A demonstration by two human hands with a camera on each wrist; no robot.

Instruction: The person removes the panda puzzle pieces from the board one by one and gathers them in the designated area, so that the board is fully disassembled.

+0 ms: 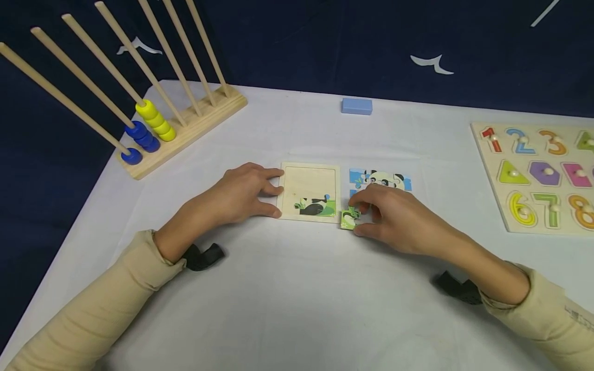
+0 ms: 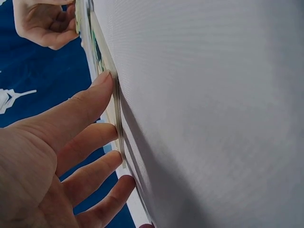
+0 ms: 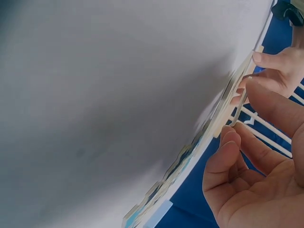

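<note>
A square wooden puzzle tray [image 1: 308, 180] lies on the table, with panda-body pieces [image 1: 315, 206] in its lower right part. My left hand [image 1: 241, 193] rests at the tray's left edge, fingers extended and spread, fingertips touching the rim. Between thumb and fingers my right hand [image 1: 394, 219] pinches a green puzzle piece [image 1: 349, 218] near the tray's lower right corner. In the right wrist view this piece [image 3: 240, 107] appears edge-on in the pinch. Panda-face pieces [image 1: 382, 179] on blue lie right of the tray, partly hidden by the right hand.
A wooden peg rack [image 1: 185, 139] with blue and yellow beads stands at the back left. At the back edge lies a blue block [image 1: 357, 106]. A number-and-shape board [image 1: 492, 172] is on the right. Dark cloth [image 1: 325, 46] hangs behind the white table.
</note>
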